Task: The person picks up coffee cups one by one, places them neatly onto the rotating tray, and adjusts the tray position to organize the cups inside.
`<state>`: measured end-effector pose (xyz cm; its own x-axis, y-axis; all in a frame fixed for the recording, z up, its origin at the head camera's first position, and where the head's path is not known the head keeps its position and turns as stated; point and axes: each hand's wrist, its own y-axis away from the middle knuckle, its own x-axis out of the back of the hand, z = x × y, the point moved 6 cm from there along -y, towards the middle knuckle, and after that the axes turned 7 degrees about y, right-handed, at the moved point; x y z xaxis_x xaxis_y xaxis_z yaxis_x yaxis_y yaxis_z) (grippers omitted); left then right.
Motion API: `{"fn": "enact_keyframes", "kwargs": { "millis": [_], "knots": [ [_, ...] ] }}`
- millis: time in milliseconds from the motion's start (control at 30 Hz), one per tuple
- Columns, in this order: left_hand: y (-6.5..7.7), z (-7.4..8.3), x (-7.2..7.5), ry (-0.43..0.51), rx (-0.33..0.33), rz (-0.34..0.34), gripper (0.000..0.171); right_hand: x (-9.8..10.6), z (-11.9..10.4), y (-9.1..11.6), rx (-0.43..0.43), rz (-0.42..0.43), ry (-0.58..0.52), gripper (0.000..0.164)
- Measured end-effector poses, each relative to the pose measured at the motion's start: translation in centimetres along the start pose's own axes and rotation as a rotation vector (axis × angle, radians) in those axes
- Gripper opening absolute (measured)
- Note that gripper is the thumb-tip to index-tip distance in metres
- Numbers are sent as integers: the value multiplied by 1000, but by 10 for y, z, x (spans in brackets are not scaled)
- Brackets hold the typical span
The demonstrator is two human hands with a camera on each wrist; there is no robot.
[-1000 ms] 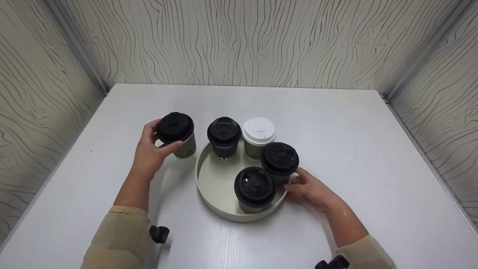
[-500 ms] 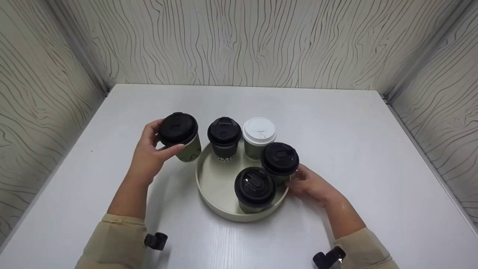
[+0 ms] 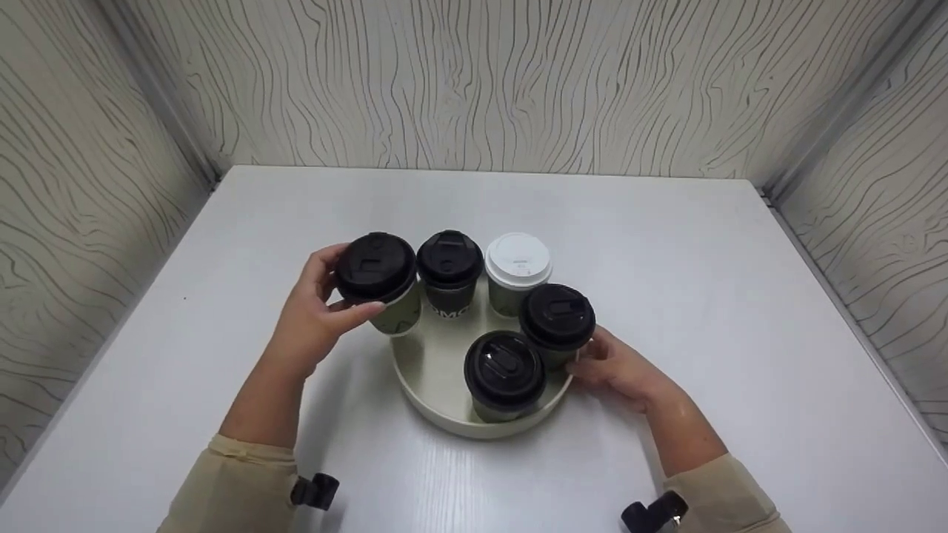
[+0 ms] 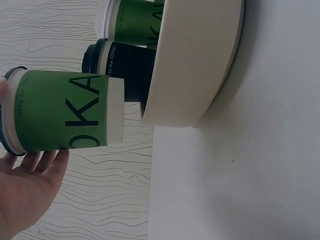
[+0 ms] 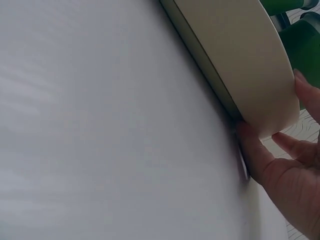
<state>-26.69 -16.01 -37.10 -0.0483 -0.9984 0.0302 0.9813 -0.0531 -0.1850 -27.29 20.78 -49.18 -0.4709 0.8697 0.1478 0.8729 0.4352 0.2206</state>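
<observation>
My left hand (image 3: 311, 322) grips a green paper coffee cup (image 4: 65, 112) with a black lid, thumb on one side and fingers round the other. Raised and slightly tilted, that cup overlaps the left rim of a round cream tray (image 3: 437, 422) in the head view. At the tray's right side, my right hand (image 5: 292, 185) holds its wall, with fingertips at the base and near the rim. Inside the tray stand a dark cup with a black lid (image 3: 449, 259), a green cup with a white lid (image 3: 518, 259), and two black-lidded green cups (image 3: 506, 370) at the right and front.
The tray stands on a white table (image 3: 666, 244). Wood-patterned panels (image 3: 474, 81) enclose the back and both sides. Small black devices (image 3: 315, 491) are strapped at both sleeves.
My left hand has carried its coffee cup rightward and slightly nearer, from beside the tray to over its left rim. The right hand shifted a little at the tray's side; the other cups stayed put.
</observation>
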Motion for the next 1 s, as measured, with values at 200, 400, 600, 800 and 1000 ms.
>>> {"fn": "enact_keyframes", "kwargs": {
  "millis": [200,400,600,800,1000],
  "knots": [
    [2,-8,-8,22,10,-13,76,-2,-1,1,12,-12,-18,76],
    [3,-13,-14,23,19,-38,78,-3,-1,1,12,-14,-10,79],
    [5,-15,-18,32,13,-59,78,-2,1,1,-3,-7,18,81],
    [8,-18,-21,33,15,-72,77,-1,4,1,-27,12,17,82],
    [11,-24,-26,-1,40,-89,77,-1,4,1,-40,23,17,83]
  ]
}}
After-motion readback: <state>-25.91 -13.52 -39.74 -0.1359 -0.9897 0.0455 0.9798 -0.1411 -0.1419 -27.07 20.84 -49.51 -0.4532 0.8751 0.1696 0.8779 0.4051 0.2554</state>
